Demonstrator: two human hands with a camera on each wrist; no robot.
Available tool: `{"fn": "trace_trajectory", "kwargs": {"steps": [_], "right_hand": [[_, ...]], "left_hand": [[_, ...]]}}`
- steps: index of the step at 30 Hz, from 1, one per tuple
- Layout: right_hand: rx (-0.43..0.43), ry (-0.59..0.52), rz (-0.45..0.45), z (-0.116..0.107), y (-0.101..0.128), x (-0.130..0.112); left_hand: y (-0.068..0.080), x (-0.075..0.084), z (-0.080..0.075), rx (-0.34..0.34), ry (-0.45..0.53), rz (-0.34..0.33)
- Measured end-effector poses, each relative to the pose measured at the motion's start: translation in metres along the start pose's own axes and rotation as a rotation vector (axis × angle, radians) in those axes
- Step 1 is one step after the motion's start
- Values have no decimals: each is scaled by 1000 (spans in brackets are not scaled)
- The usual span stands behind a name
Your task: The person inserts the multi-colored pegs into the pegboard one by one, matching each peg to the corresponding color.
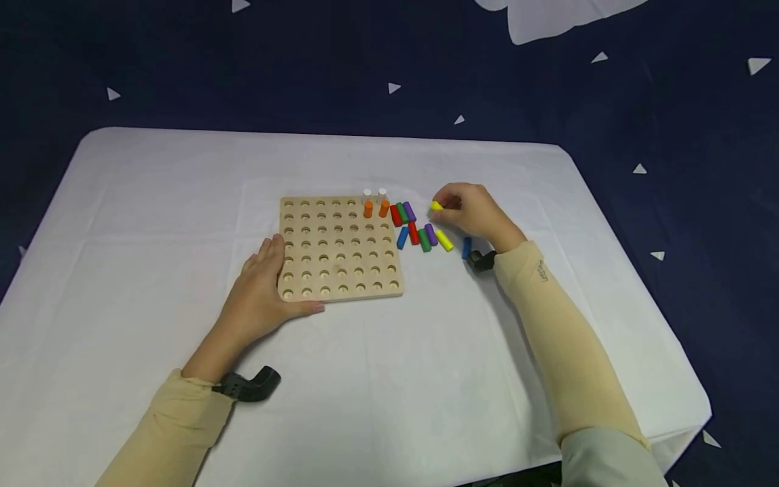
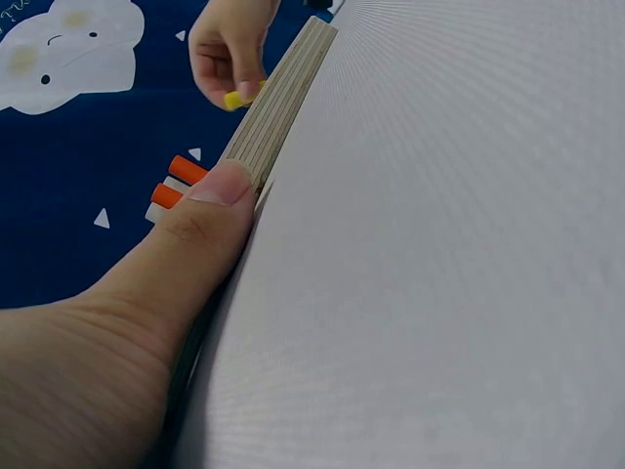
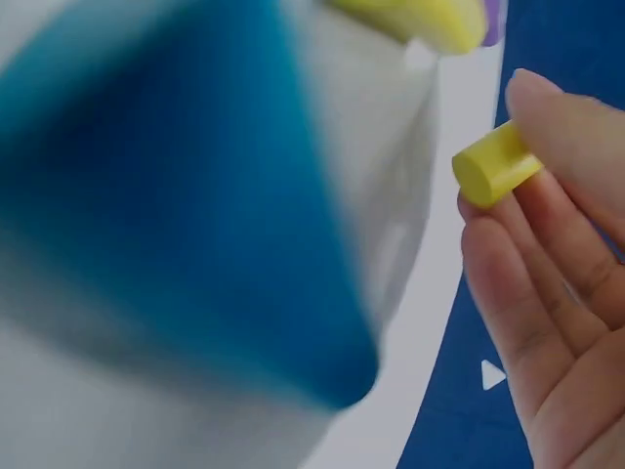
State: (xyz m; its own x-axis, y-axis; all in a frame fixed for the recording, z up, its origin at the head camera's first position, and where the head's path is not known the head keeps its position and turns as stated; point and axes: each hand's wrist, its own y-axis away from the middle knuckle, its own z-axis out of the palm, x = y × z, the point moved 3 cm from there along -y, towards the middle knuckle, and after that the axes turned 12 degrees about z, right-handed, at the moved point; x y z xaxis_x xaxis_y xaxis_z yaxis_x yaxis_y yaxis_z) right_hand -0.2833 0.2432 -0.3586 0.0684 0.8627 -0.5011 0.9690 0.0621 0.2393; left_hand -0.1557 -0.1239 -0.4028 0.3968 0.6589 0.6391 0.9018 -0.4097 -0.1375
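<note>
A square wooden pegboard point(image 1: 331, 249) with rows of round holes lies on the table. My left hand point(image 1: 258, 297) rests against its near left corner, straight fingers along the left side and thumb along the near edge. In the left wrist view the thumb point(image 2: 186, 225) presses the board's layered edge point(image 2: 283, 98). Right of the board, my right hand point(image 1: 471, 210) pinches a yellow peg point(image 3: 495, 166) between thumb and fingertips. Two white pegs point(image 1: 382, 195) and two orange pegs point(image 1: 368, 210) stand upright in the board's far right corner.
Loose pegs lie right of the board: red point(image 1: 414, 233), green point(image 1: 424, 240), purple point(image 1: 431, 235), yellow point(image 1: 445, 241) and blue point(image 1: 403, 237). Another blue peg point(image 1: 466, 247) lies by the right wrist, large and blurred in the right wrist view. A white cloth point(image 1: 182, 182) covers the table.
</note>
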Motion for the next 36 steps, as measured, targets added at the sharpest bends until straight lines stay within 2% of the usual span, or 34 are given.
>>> {"fn": "trace_trajectory", "kwargs": {"steps": [6, 11, 15, 25, 30, 36], "right_hand": [[63, -252, -19, 0, 11, -16], [30, -446, -56, 6, 19, -38], [-10, -523, -76, 13, 22, -54], [-84, -557, -165, 37, 20, -77], [-105, -520, -166, 48, 17, -81], [-89, -469, -195, 58, 14, -83]], "left_hand": [[0, 0, 0, -1, -4, -1], [0, 0, 0, 2, 1, -2], [1, 1, -1, 4, 4, -4], [0, 1, -1, 2, 3, -6], [0, 1, -1, 3, 7, -6], [0, 1, 0, 4, 5, -3]]}}
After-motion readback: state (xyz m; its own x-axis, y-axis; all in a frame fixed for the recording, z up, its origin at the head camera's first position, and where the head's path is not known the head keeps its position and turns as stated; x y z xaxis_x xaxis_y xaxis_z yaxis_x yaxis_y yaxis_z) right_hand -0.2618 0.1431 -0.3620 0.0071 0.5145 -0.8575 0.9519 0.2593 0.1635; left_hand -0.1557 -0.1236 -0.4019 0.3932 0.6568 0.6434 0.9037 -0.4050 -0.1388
